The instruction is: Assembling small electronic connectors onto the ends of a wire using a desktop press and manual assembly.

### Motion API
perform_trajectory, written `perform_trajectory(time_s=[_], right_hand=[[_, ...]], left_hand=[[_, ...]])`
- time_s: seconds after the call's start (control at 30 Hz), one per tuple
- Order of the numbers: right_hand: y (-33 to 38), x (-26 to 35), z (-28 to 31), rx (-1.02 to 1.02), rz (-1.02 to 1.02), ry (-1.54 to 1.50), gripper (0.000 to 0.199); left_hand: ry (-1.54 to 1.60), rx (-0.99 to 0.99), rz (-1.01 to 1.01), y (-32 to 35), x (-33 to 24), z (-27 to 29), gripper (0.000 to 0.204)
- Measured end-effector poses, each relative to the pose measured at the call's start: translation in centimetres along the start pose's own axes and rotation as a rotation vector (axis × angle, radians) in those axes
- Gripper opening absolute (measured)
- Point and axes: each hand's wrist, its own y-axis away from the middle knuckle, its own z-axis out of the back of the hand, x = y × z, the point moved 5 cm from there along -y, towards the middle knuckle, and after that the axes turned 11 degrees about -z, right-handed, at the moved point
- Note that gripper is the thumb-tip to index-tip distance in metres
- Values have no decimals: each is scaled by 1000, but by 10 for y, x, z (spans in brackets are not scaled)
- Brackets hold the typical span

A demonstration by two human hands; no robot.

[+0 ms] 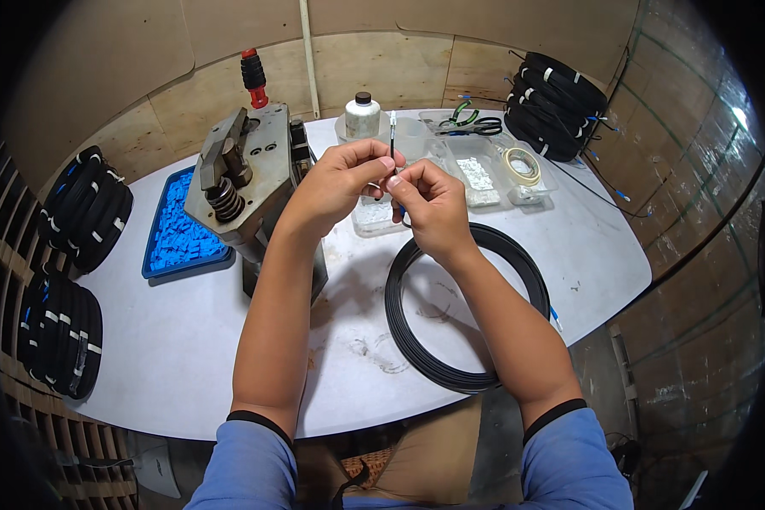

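Above the middle of the table, my left hand [345,183] and my right hand [433,204] meet, both closed on the end of a black cable [392,146]. The cable end points up between my fingertips and carries a small white connector [393,121]. Below my hands the rest of the cable lies on the table as a round black coil [398,319], partly behind my right forearm. Just beyond my fingers stand clear plastic trays [374,228] with small white parts, partly hidden by my hands.
A metal press [259,161] with a red-black knob stands left, beside a blue tray [151,270] of blue connectors. Bundled black coils lie at the left edge [85,208] and far right [557,102]. Behind are a white bottle [363,117], scissors [484,127], green-handled pliers [461,112] and a tape roll [533,174].
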Motion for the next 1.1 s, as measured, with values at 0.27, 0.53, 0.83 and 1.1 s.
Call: perform_trajectory(time_s=[0.27, 0.53, 0.83, 1.1], right_hand=[[0, -1, 0, 6, 15, -9, 14], [-1, -3, -1, 20, 16, -54, 12], [0, 3, -4, 33, 16, -40, 12], [0, 2, -1, 33, 20, -31, 13]], left_hand=[[-18, 8, -10, 0, -2, 0, 15], [-36, -9, -20, 1, -4, 1, 15], [-59, -30, -88, 0, -4, 3, 21], [-54, -23, -116, 0, -6, 1, 20]])
